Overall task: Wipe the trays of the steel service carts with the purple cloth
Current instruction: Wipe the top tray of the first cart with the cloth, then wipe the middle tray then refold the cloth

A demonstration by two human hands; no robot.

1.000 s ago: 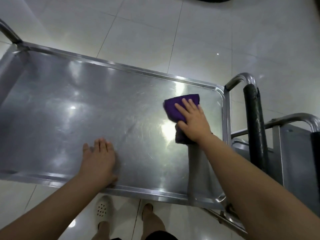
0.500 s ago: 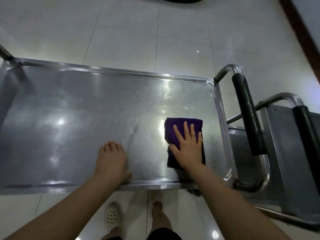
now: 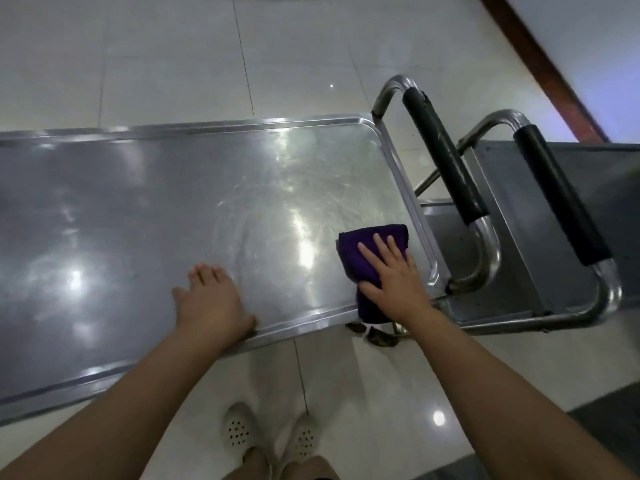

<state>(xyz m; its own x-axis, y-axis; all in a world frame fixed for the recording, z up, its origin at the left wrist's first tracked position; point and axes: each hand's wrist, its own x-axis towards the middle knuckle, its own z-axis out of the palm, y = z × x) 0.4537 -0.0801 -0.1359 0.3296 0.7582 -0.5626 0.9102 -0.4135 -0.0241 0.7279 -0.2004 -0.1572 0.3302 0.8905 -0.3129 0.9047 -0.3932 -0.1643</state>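
Meanwhile, at lower left of centre, the left hand [image 3: 212, 304] rests flat on the steel tray [image 3: 138, 209], fingers straight and relaxed, its heel by the near rim just as it was a second ago, steadying the cart. Right of it, the bright middle of the tray shows swirled wipe marks. Further right, the right hand [image 3: 393, 275] presses the purple cloth [image 3: 363, 252] down with spread, straight fingers, grasping nothing. The cloth has slid from the far right corner a second ago down to the near right corner, and its lower edge now hangs over the near rim. That suggests the right end is nearly covered; the long left stretch likely remains. At far right, a second cart [image 3: 519, 282] with black-sleeved handles waits, apparently unwiped.
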